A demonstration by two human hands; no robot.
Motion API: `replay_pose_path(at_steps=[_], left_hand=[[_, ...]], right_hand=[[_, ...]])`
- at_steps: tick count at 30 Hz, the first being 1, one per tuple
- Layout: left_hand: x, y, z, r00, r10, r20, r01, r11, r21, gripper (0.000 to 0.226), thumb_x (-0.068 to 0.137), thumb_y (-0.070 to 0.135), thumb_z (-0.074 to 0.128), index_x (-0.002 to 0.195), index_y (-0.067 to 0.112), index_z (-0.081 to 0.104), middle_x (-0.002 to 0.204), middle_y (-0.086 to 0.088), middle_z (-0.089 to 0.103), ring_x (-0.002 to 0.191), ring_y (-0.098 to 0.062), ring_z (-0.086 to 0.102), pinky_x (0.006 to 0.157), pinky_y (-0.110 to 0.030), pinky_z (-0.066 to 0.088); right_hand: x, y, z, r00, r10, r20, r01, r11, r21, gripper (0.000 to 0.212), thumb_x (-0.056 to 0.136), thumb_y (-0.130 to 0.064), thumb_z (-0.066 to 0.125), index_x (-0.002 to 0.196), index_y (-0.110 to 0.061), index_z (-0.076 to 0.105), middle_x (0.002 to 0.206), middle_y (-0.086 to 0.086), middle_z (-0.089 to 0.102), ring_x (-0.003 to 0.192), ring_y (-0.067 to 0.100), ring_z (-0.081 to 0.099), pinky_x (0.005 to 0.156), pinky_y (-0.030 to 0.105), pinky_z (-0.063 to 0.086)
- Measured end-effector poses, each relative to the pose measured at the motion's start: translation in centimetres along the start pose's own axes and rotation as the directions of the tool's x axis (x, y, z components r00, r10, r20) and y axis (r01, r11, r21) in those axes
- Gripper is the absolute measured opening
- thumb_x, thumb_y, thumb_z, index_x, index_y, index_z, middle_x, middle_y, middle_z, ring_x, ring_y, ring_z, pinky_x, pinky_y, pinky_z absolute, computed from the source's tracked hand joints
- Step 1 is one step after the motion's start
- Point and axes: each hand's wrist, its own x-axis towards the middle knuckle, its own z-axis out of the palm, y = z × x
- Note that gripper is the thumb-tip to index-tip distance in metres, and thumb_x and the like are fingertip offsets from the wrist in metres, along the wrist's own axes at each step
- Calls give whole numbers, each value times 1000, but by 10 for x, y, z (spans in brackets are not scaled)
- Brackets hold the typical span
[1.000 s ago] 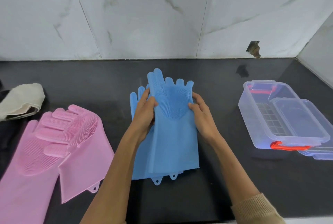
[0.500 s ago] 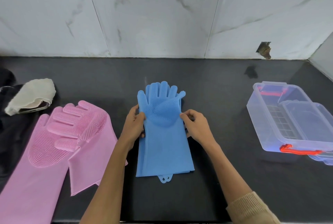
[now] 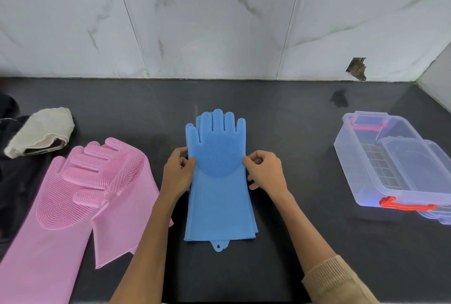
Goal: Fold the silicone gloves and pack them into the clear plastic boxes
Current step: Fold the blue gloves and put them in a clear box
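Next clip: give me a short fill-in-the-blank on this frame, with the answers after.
1. Both hands pinch the edges of the ___ gloves.
2. The pink gloves lie to the person's ___.
3. The clear boxes have ___ handles.
4. The left hand and right hand grip at the gloves' ___ area.

Answers: blue; left; red; palm

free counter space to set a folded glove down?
Bare counter between the blue gloves and the clear boxes, and behind the gloves up to the wall. Crowded on the left: pink gloves and cloth.
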Motion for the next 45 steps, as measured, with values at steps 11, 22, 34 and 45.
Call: replay_pose_path(at_steps=[11, 22, 34, 45], left_hand=[[5, -6, 4, 997, 11, -74, -6, 998, 66, 19, 94, 17, 54, 112, 12, 50, 80, -2, 57, 68, -19, 59, 41, -19, 44], [-7, -2, 9, 965, -70, -254, 116, 979, 169, 28, 91, 32, 59, 78, 7, 56, 73, -11, 63, 62, -27, 64, 67, -36, 56], [-8, -2, -2, 990, -114, -79, 128, 970, 208, 17, 95, 26, 52, 92, 9, 55, 79, -6, 62, 50, -13, 57, 47, -18, 45], [-12, -3, -3, 992, -116, -52, 126, 959, 252, 11, 95, 22, 51, 88, 13, 48, 75, 1, 56, 53, -12, 57, 45, -17, 42]], right_hand=[[2, 3, 2, 999, -4, -32, 5, 999, 42, 15, 89, -25, 65, 89, -9, 64, 78, 4, 67, 50, 9, 61, 41, 19, 50], [1, 0, 1, 998, 13, -59, -9, 998, 59, 18, 84, -27, 70, 83, -10, 66, 69, 1, 66, 43, 6, 61, 36, 20, 48], [2, 4, -2, 1000, -9, -25, 9, 1000, 12, 17, 86, -31, 68, 84, -14, 68, 72, -1, 68, 49, 6, 65, 41, 21, 52], [5, 0, 6, 993, -19, -117, 7, 995, -99, 24, 85, -37, 67, 76, -15, 65, 67, -1, 69, 51, 10, 67, 35, 22, 47]])
